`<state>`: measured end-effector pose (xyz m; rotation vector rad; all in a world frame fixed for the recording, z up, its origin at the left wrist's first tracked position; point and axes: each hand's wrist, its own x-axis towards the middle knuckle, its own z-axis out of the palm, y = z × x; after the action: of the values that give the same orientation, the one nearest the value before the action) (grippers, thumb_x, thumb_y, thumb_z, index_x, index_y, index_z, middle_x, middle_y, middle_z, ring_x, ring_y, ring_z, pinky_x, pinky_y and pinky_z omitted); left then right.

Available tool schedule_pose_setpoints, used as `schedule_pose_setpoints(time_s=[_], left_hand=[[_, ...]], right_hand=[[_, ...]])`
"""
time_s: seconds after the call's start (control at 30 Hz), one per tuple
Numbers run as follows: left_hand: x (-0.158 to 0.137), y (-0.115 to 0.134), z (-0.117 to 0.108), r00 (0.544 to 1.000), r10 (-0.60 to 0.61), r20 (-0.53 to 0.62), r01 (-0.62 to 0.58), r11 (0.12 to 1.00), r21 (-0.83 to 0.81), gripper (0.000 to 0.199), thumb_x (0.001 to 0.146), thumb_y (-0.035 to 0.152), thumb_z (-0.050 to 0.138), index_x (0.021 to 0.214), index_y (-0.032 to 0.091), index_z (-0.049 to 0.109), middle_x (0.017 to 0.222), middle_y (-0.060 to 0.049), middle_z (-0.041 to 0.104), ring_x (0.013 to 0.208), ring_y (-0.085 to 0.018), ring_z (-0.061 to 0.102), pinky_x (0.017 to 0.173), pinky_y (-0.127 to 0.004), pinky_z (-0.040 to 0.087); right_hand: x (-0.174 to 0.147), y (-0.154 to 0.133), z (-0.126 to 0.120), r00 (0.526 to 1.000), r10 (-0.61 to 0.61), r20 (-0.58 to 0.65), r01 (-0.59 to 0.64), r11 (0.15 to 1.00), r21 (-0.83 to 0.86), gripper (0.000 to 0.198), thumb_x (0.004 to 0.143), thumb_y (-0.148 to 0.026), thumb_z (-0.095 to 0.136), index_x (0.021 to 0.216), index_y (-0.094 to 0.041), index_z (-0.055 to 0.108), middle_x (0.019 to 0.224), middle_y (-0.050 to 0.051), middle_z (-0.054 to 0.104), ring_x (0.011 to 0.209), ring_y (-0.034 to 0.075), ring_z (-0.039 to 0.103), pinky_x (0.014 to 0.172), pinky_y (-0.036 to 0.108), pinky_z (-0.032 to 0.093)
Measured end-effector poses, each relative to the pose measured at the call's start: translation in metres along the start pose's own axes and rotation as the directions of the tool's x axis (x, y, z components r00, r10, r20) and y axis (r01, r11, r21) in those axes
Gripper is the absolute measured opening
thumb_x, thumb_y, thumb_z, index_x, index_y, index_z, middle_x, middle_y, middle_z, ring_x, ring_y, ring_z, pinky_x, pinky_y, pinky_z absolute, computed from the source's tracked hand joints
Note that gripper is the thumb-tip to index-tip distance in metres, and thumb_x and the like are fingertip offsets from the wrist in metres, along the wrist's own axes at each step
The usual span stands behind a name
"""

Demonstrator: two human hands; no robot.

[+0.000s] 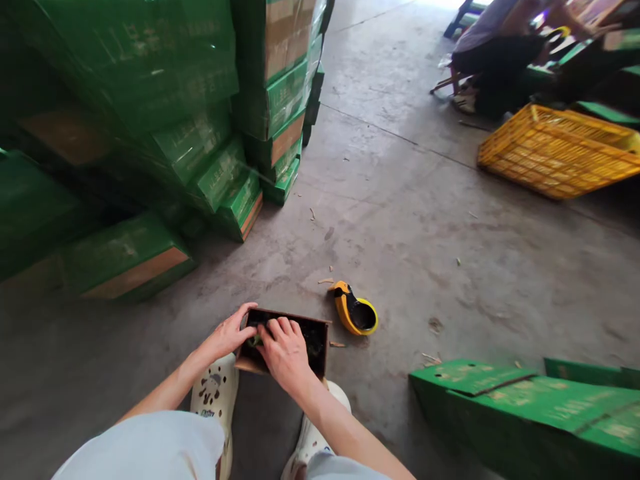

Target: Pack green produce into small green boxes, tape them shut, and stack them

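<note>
A small open cardboard box stands on the floor between my feet, its inside dark. My left hand grips the box's left rim at the far corner, thumb inward. Over the opening, my right hand reaches in with bent fingers. Something green shows beside its fingertips, mostly covered, so its kind is unclear. Just right of the box, a yellow and black tape dispenser lies on the concrete, apart from both hands.
Stacked green cartons rise at the left. A green carton sits at the lower right. Farther off are a yellow plastic crate and a seated person with a yellow object near their hands. White clogs flank the box.
</note>
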<state>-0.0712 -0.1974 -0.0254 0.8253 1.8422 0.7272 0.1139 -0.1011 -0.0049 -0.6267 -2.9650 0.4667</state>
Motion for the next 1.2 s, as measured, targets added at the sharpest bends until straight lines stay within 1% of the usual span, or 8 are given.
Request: schedule_pose_setpoints(time_s=[0.17,0.27,0.5,0.67,0.9,1.0,1.1,1.2], left_hand=[[-0.004,-0.003,-0.011,0.974,-0.051,0.222,0.156,0.86,-0.486,0.076,0.09,0.054,0.058,0.16,0.027,0.043,0.137,-0.009,0.066,0.075,-0.016,0.063,0.073,-0.031,0.052],[-0.008,-0.005,-0.012,0.969,0.009,0.246,0.143,0.795,-0.59,0.082,0.085,0.047,0.074,0.159,0.032,0.043,0.158,-0.011,0.05,0.076,-0.01,0.062,0.069,-0.026,0.051],[-0.001,0.002,-0.001,0.976,-0.045,0.212,0.142,0.871,-0.47,0.094,0.074,0.052,0.091,0.154,0.037,0.045,0.165,-0.018,0.038,0.062,-0.005,0.066,0.059,-0.024,0.053],[0.001,0.005,-0.003,0.965,-0.059,0.255,0.169,0.884,-0.435,0.091,0.076,0.054,0.088,0.153,0.034,0.045,0.162,-0.018,0.044,0.062,-0.007,0.067,0.059,-0.024,0.053],[0.001,0.006,-0.007,0.984,-0.089,0.157,0.122,0.968,-0.22,0.086,0.083,0.05,0.076,0.159,0.03,0.041,0.134,-0.01,0.067,0.058,-0.008,0.062,0.064,-0.026,0.054],[0.005,0.004,-0.007,0.986,-0.083,0.144,0.114,0.968,-0.223,0.082,0.081,0.043,0.073,0.157,0.027,0.045,0.131,-0.008,0.068,0.06,-0.01,0.062,0.061,-0.026,0.054],[0.006,0.003,-0.006,0.982,-0.071,0.175,0.116,0.958,-0.262,0.085,0.078,0.042,0.072,0.157,0.026,0.043,0.136,-0.01,0.065,0.062,-0.01,0.062,0.058,-0.025,0.054],[0.004,0.008,-0.005,0.987,-0.065,0.147,0.098,0.967,-0.234,0.085,0.077,0.04,0.069,0.156,0.023,0.045,0.128,-0.009,0.069,0.061,-0.011,0.062,0.059,-0.026,0.053]], right_hand=[[0.014,0.012,0.016,0.978,0.197,0.068,-0.197,0.98,-0.011,0.029,0.102,-0.049,0.068,0.106,-0.021,0.075,0.111,0.008,0.076,0.108,0.023,0.068,0.084,0.031,0.052],[0.015,0.014,0.02,0.974,0.206,0.09,-0.209,0.978,0.019,0.029,0.105,-0.047,0.063,0.107,-0.021,0.076,0.116,0.009,0.076,0.112,0.022,0.069,0.085,0.027,0.054],[-0.012,0.008,-0.001,0.962,0.232,0.143,-0.245,0.967,0.075,0.046,0.109,-0.034,0.054,0.154,-0.022,0.054,0.146,0.014,0.066,0.132,0.026,0.062,0.112,0.043,0.048],[-0.01,0.012,-0.021,0.924,0.247,0.292,-0.286,0.953,0.098,0.056,0.104,-0.039,0.062,0.158,-0.032,0.049,0.154,0.012,0.059,0.14,0.033,0.053,0.107,0.054,0.051],[-0.002,0.025,-0.018,0.966,0.147,0.212,-0.198,0.949,0.244,0.045,0.099,-0.009,0.055,0.135,-0.031,0.074,0.115,0.006,0.075,0.11,0.024,0.062,0.101,0.037,0.049],[-0.007,0.036,-0.03,0.976,-0.044,0.212,-0.034,0.936,0.351,0.038,0.098,-0.005,0.057,0.114,-0.028,0.083,0.108,0.004,0.074,0.102,0.02,0.06,0.092,0.027,0.049],[-0.006,0.04,-0.042,0.927,-0.239,0.289,0.129,0.927,0.352,0.034,0.097,-0.007,0.057,0.101,-0.027,0.085,0.102,0.003,0.074,0.098,0.019,0.057,0.087,0.026,0.048],[0.003,0.031,-0.04,0.879,-0.254,0.404,0.158,0.953,0.257,0.028,0.092,-0.007,0.059,0.093,-0.023,0.082,0.098,0.004,0.073,0.096,0.021,0.057,0.087,0.028,0.048]])
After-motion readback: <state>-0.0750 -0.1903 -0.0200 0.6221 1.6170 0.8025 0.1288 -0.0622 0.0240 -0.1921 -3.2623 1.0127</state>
